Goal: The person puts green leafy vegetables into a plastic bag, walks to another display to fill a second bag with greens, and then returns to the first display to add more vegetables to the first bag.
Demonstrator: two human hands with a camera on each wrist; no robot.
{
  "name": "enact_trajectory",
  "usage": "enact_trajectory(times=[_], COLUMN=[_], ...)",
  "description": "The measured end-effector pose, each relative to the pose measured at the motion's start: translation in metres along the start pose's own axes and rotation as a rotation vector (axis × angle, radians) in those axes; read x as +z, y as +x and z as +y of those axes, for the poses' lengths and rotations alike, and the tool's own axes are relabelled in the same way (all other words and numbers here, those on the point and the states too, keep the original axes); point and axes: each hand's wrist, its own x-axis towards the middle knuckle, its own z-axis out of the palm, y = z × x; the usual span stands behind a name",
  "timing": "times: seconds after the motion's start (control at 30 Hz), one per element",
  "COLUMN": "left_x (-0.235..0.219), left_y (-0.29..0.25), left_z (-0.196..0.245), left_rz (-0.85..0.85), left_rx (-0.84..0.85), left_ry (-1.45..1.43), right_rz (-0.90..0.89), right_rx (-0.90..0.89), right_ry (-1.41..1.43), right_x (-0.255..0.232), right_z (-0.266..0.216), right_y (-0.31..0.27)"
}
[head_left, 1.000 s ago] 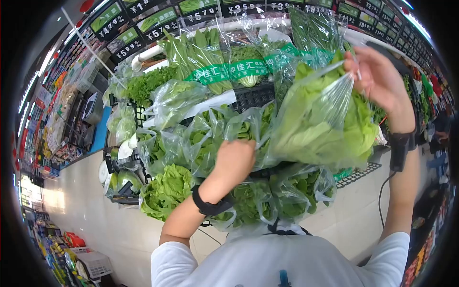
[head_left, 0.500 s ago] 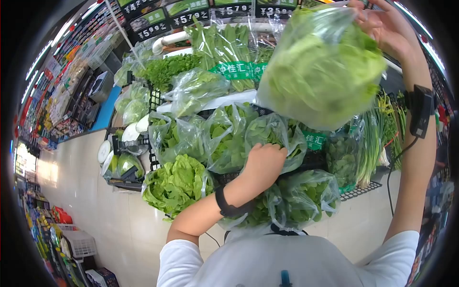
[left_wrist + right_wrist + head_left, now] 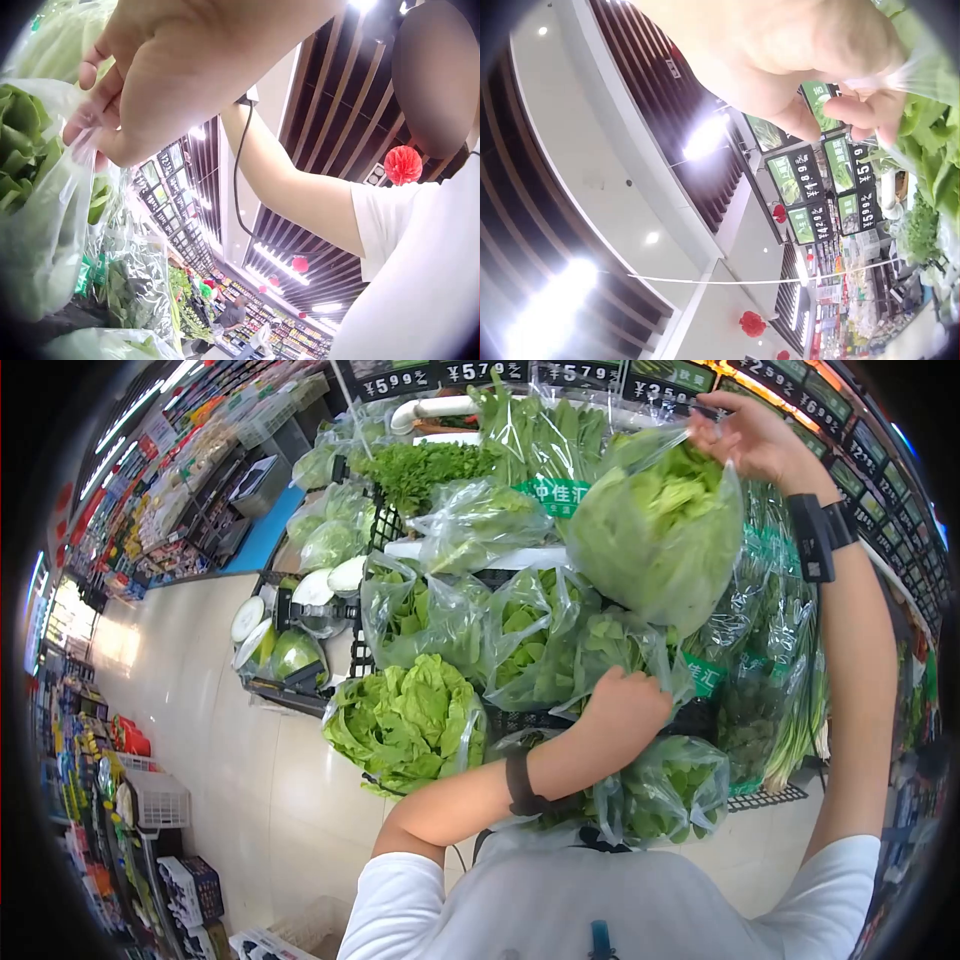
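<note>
My right hand [image 3: 750, 440] pinches the top of a clear plastic bag of lettuce [image 3: 655, 535], which hangs above the display. In the right wrist view the lettuce bag's plastic [image 3: 926, 71] is drawn tight at the fingers. My left hand [image 3: 628, 715] is lower, at a bag of leafy greens [image 3: 612, 645] in the middle row. The left wrist view shows the left fingers [image 3: 88, 124] pinching that bag's gathered plastic, with dark green leaves [image 3: 22, 142] inside. A bagged head of lettuce [image 3: 405, 715] with its top exposed sits to the left of my left forearm.
More bagged greens [image 3: 535, 625] fill the black crate rows. Behind them stand tall greens with green bands [image 3: 545, 435] and curly greens [image 3: 425, 470]. Cut winter melon [image 3: 312, 588] lies at the left. Price signs [image 3: 480, 372] line the back; spring onions [image 3: 800, 730] lie at right.
The lettuce bag rose in the right hand, then came down over the back rows. The left hand stays at the middle-row bag while the head view shifts to the right.
</note>
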Motion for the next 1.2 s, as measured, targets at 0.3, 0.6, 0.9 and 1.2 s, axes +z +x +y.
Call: enact_trajectory(times=[0.3, 0.6, 0.9, 1.2], left_x=[-0.004, -0.013, -0.023, -0.008], left_y=[-0.005, -0.012, -0.012, -0.004], left_z=[0.007, 0.014, 0.017, -0.005], left_rz=[-0.095, -0.142, -0.159, -0.106], left_rx=[0.002, 0.021, 0.056, -0.061], left_ry=[0.009, 0.033, 0.006, -0.111], right_rz=[0.036, -0.202, -0.018, 0.125], right_rx=[-0.175, 0.008, 0.062, 0.123], right_ry=[-0.171, -0.161, -0.459, -0.165], right_x=[-0.002, -0.002, -0.021, -0.134], right_z=[-0.016, 0.01, 0.046, 0.065], right_y=[0.001, 0.002, 0.007, 0.033])
